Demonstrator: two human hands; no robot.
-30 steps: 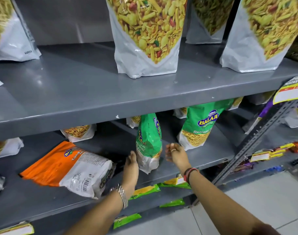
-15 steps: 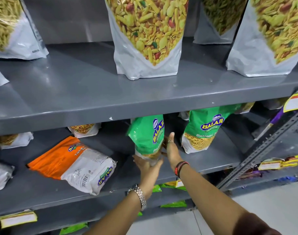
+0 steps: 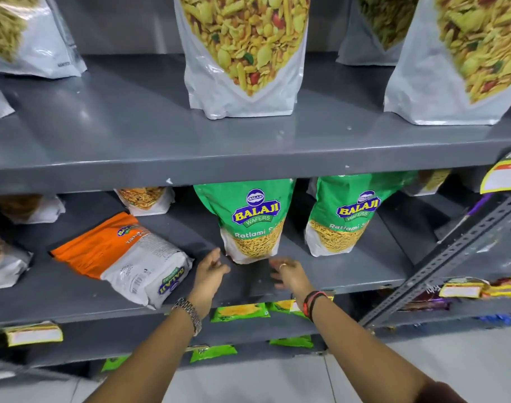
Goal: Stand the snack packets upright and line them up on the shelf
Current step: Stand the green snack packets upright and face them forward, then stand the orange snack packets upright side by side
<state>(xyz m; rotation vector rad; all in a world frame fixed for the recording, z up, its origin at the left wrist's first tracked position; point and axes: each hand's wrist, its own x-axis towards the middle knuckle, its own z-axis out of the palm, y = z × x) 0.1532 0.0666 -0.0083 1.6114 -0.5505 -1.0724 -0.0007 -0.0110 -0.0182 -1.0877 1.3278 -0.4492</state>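
A green Balaji Ratlami packet (image 3: 250, 222) stands upright, face forward, in the middle of the grey middle shelf (image 3: 350, 274). A second green packet (image 3: 344, 219) stands upright to its right. My left hand (image 3: 209, 271) hovers just below and left of the first packet's base, fingers apart, holding nothing. My right hand (image 3: 289, 274), with a ring, is just below and right of that base, also empty and apart from it. An orange and white packet (image 3: 120, 257) lies flat on the same shelf to the left.
The upper shelf (image 3: 132, 135) holds large white pouches of mixed snacks (image 3: 242, 53). Small white packets (image 3: 146, 199) stand at the back of the middle shelf. A slotted grey upright (image 3: 452, 254) slants at the right. Green packets (image 3: 239, 312) lie on the shelf below.
The green packet was held and turned by both hands; now it stands face forward on the shelf. Both hands have let go and pulled back slightly.
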